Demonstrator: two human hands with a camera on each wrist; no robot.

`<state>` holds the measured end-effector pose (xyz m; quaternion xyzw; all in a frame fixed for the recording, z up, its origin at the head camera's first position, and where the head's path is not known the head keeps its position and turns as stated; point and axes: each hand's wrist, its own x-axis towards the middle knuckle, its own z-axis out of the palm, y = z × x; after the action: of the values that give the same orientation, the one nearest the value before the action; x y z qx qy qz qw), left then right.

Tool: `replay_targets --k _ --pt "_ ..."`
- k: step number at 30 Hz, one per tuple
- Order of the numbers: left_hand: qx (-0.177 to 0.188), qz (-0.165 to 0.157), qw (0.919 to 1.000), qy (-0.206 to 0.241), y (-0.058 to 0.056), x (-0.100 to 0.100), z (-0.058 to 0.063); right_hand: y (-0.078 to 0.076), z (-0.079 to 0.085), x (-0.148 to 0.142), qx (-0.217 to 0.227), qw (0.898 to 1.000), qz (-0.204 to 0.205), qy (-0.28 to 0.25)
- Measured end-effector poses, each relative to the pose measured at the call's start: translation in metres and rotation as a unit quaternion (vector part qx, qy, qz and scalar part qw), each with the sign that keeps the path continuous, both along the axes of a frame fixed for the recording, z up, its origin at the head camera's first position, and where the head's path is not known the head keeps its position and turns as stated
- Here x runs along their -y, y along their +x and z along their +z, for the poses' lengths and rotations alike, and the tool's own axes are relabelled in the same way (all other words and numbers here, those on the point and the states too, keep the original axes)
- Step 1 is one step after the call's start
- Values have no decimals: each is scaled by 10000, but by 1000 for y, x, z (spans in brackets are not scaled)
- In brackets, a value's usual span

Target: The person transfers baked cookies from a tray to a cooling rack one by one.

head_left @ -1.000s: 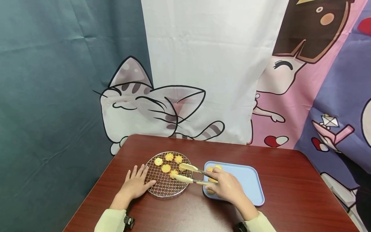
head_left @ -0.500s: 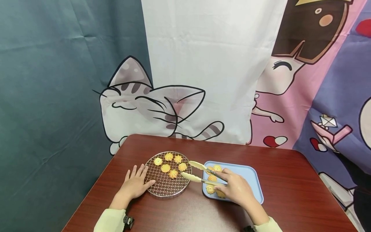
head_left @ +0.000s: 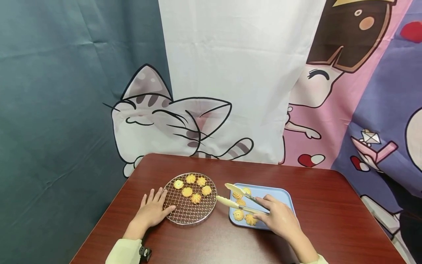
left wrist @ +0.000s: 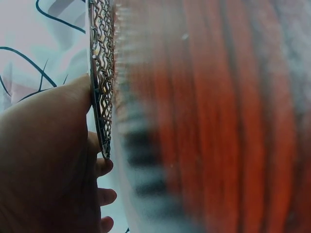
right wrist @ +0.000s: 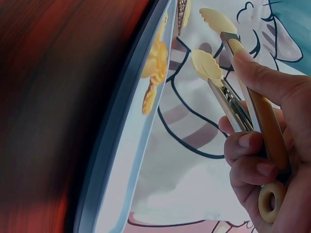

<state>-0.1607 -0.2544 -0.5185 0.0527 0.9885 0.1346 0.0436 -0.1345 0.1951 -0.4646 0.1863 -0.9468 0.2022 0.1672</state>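
Left wrist view: tabletop (left wrist: 214, 121) blurred; wire rack (left wrist: 103, 73) cut off above.

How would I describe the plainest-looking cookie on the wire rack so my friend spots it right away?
On the reddish-brown table, find the round wire rack that the left hand touches. From the leftmost cookie on it, move slightly right and nearer the person to the plain cookie. Its top looks smooth, while its neighbours look ridged or swirled.

Place: indoors — home or studio, cannot tell
Backdrop: creased cloth (head_left: 237, 66) printed with 1 smiling cartoon cat (head_left: 145, 137)
Furniture: 1 glossy wood-grain table (head_left: 329, 220)
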Motion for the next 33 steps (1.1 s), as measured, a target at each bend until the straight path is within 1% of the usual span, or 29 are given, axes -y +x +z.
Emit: replay_targets --k 11,14,20,22,25,30,33 --pt "-14 -5 10000 -8 1 -1 2 10 -1 -20 428 9980 -448 108" --pt "6 0 10000 -11 1 -1 2 13 -2 -26 385 9980 -495 86" --pt "51 -6 10000 12 2 -1 3 23 -4 -40 110 9983 -554 119" --pt "51 -3 10000 11 2 0 3 26 -4 -44 125 9982 -574 154" --pt "21 -1 10000 19 2 0 2 31 -4 -50 280 9972 -667 196" --pt "-21 -19 10000 16 3 -1 4 39 -2 -57 809 9923 -898 285" --pt "-17 -29 10000 28 3 -1 5 43 0 -61 1100 9888 -950 347"
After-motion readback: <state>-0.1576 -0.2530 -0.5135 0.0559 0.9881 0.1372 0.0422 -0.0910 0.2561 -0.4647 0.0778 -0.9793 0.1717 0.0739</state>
